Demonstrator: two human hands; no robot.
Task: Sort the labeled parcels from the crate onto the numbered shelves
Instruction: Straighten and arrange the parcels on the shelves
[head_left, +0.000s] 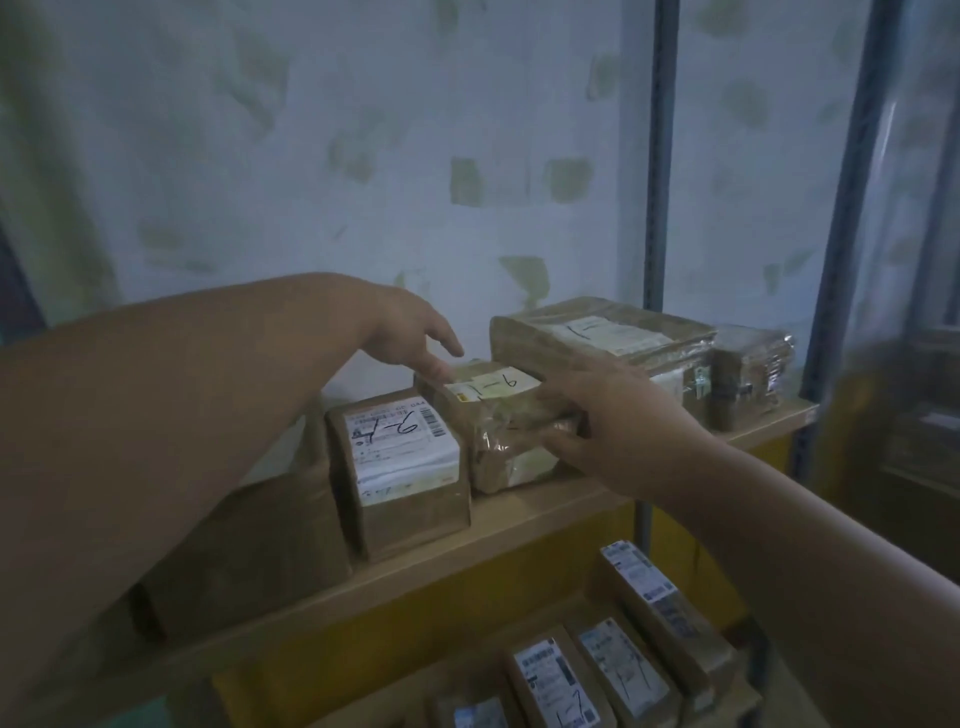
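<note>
A tape-wrapped brown parcel (498, 415) with a handwritten label stands on the top shelf board (519, 525). My right hand (618, 421) grips its right side, fingers wrapped around the edge. My left hand (415, 332) rests on its far left top corner, fingers spread. To its left stands a cardboard parcel (405, 478) with a white label marked in pen. Behind on the right lies a larger wrapped parcel (608, 343), also marked in pen.
A small wrapped parcel (748, 374) sits at the shelf's right end by a blue upright post (657, 156). Another box (249, 551) lies under my left forearm. On the lower shelf stand several labelled parcels (623, 670). A sheet-covered wall is behind.
</note>
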